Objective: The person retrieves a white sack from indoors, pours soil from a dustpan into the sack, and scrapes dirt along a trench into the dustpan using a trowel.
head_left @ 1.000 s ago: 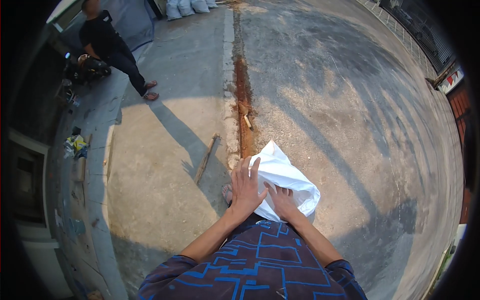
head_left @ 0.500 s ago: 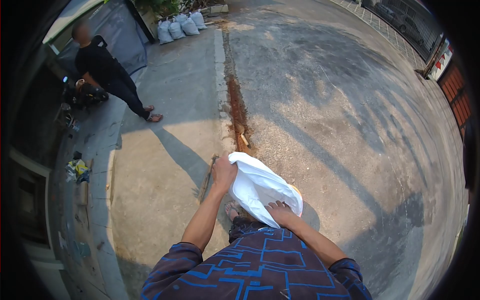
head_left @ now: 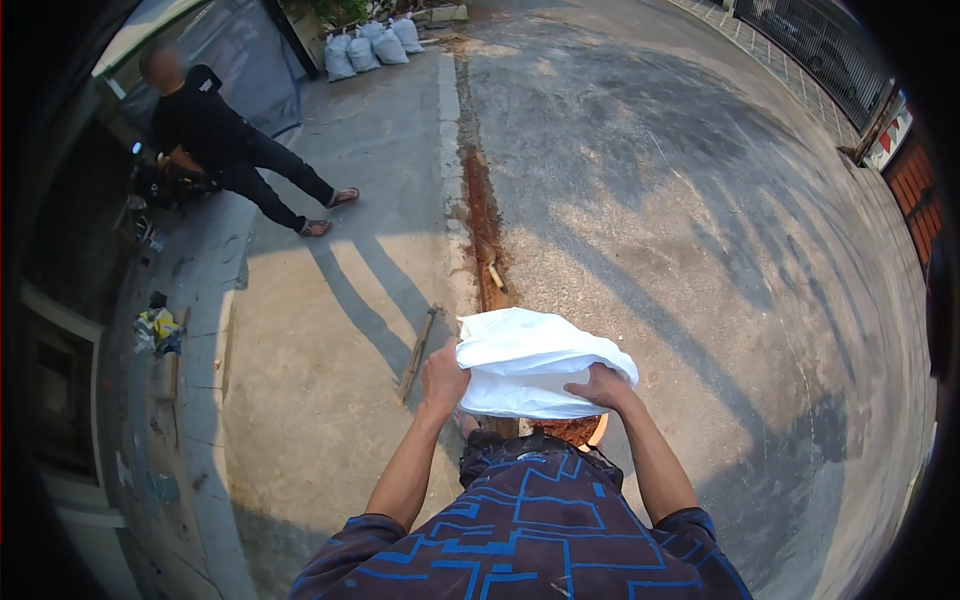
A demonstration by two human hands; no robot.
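A white sack [head_left: 530,345] is spread open in front of my body, its mouth facing me. My left hand [head_left: 444,380] is closed on the sack's left edge. At the right side of the mouth, my right hand [head_left: 604,388] grips the sack, its thumb inside and its other fingers partly hidden by the cloth. Below the sack, near my legs, part of a round container [head_left: 599,431] shows, with reddish-brown soil [head_left: 568,430] in it.
A narrow trench [head_left: 478,205] with red soil runs ahead, a light-handled tool [head_left: 496,276] in it. A wooden-handled tool [head_left: 418,355] lies left of the sack. A person [head_left: 205,130] stands at upper left, near filled sacks [head_left: 362,52].
The sack has gone from bunched to stretched wide between my hands. My left hand has taken its left edge. The soil container has come into view. The other person's legs are now apart.
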